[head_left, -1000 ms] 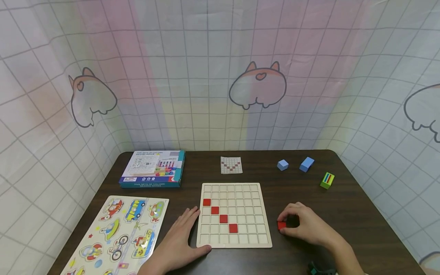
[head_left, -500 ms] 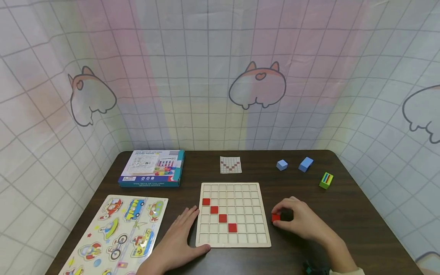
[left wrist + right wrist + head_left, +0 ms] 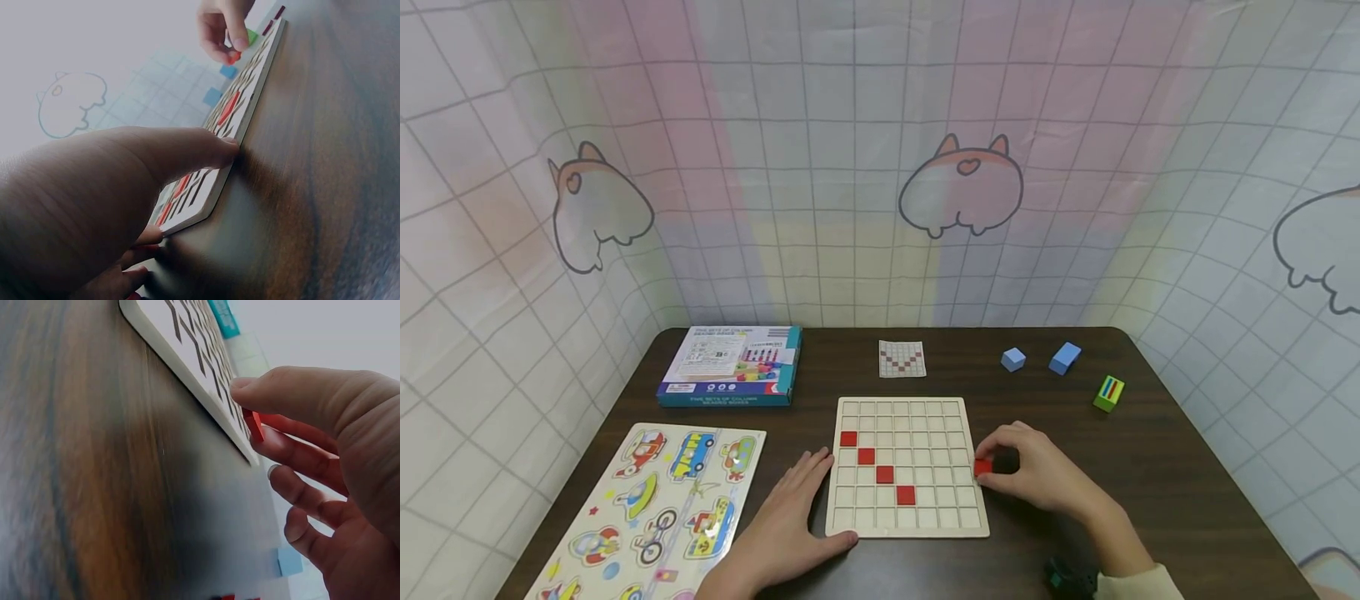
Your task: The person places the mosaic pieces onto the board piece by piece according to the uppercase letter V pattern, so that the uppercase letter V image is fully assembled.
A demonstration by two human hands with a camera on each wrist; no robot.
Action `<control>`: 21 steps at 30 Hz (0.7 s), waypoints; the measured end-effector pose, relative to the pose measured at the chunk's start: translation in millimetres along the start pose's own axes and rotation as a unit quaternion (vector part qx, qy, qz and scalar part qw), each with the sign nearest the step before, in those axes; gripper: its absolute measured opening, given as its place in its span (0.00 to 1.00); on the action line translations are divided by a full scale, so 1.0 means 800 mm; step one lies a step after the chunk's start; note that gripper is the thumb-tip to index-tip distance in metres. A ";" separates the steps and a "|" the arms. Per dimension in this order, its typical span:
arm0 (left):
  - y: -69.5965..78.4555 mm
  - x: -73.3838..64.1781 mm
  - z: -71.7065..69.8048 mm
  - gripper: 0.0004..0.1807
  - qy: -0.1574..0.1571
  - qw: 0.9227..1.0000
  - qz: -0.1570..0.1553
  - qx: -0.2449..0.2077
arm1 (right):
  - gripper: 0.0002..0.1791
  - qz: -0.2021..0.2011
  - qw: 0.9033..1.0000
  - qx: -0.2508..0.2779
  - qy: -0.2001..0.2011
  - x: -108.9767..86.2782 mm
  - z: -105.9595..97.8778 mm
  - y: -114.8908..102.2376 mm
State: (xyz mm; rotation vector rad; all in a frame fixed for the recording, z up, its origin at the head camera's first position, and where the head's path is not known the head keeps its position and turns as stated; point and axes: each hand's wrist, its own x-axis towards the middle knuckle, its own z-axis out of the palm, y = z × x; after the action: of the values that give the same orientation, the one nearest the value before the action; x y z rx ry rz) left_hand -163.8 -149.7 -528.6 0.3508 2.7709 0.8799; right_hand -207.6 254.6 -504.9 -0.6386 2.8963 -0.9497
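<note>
A pale wooden grid board (image 3: 938, 476) lies in the middle of the table, with several red square tiles (image 3: 884, 475) set in a diagonal descending from its left side. Along the board's left and lower-left edge rests my left hand (image 3: 782, 525), fingers extended and thumb at the near corner. My right hand (image 3: 1047, 473) pinches another red tile (image 3: 982, 467) between thumb and fingers, right at the board's right edge. Seen from the right wrist, that tile (image 3: 254, 427) stands out between thumb and fingertips, the board's edge close behind it.
A small pattern card (image 3: 902, 359) lies behind the board. Two blue blocks (image 3: 1065, 358) and a green striped block (image 3: 1108, 393) sit at the back right. On the left are a flat boxed set (image 3: 730, 365) and a vehicle picture board (image 3: 651, 508). A dark object (image 3: 1067, 577) is under my right wrist.
My right hand has moved left with the pinched red tile, from the table beside the board to its right edge. The left hand has stayed at the board.
</note>
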 end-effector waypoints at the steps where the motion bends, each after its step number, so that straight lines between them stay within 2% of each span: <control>1: 0.000 0.000 0.000 0.66 0.000 1.000 0.000 0.000 | 0.13 0.000 1.000 0.003 -0.002 0.002 0.001 -0.001; 10: 0.002 0.001 0.000 0.66 0.000 1.000 0.000 0.001 | 0.13 -0.002 1.000 0.031 -0.007 0.020 0.009 -0.014; 21: 0.005 0.000 -0.001 0.66 0.000 1.000 0.000 0.000 | 0.12 -0.027 0.999 0.041 -0.025 0.044 0.027 -0.034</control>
State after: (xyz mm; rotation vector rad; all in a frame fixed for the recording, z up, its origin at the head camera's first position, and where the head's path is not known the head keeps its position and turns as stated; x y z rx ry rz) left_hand -163.7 -147.4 -525.5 0.3500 2.7705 0.8794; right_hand -226.0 208.9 -503.0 -0.7258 2.7949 -1.0359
